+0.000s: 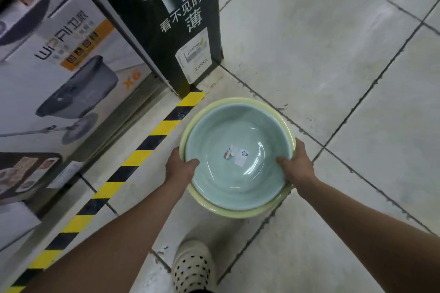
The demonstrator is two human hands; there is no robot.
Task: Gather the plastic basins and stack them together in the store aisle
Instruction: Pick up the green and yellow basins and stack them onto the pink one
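Two hands on the stack: your left hand (181, 167) grips the left rim, your right hand (296, 164) the right rim, thumbs inside the blue-green basin (238, 150). It's nested in the yellow-green basin (240, 212), both held above the tiled floor (333, 54). Your shoe (193, 266) is nearest, below them. Hazard tape (133, 157) runs along the floor's left edge; past the basins, black display panel (166, 19).

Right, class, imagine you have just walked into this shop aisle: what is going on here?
A person holds two nested plastic basins over the tiled floor. The blue-green basin sits inside the yellow basin. The left hand and right hand grip opposite rims, thumbs hooked inside. Black-and-yellow hazard tape runs along the shelf base at left, and one spotted shoe shows below.
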